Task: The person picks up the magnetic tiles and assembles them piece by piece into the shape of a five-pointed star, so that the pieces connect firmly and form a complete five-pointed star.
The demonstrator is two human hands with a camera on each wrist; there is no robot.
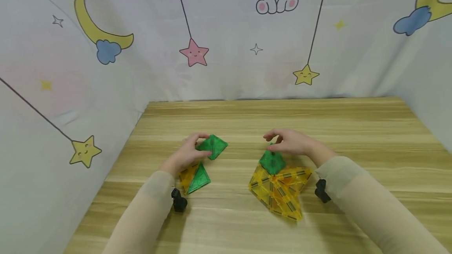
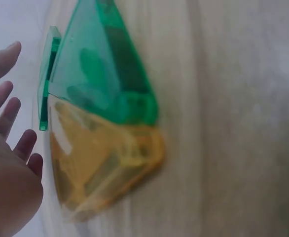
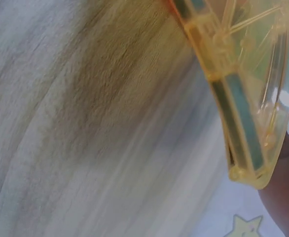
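Observation:
My left hand [image 1: 186,152] is beside a pair of joined green triangular magnetic tiles [image 1: 217,147], its thumb and forefinger apart over their left end. In the left wrist view the fingers [image 2: 9,118] are spread. Below that hand lie a green tile [image 1: 199,178] and an orange tile [image 1: 188,175], edge to edge. My right hand [image 1: 291,142] is over a green tile piece [image 1: 272,162], with thumb at its tip and a gap to the forefinger. This piece adjoins a yellow build of several triangular tiles [image 1: 279,191]. In the right wrist view, the yellow tiles [image 3: 238,118] hide most of that hand.
The wood-grain table [image 1: 226,222] meets a white cloth backdrop [image 1: 229,77] at its back and sides. Black camera mounts [image 1: 179,201] are on both wrists, low beside the tiles.

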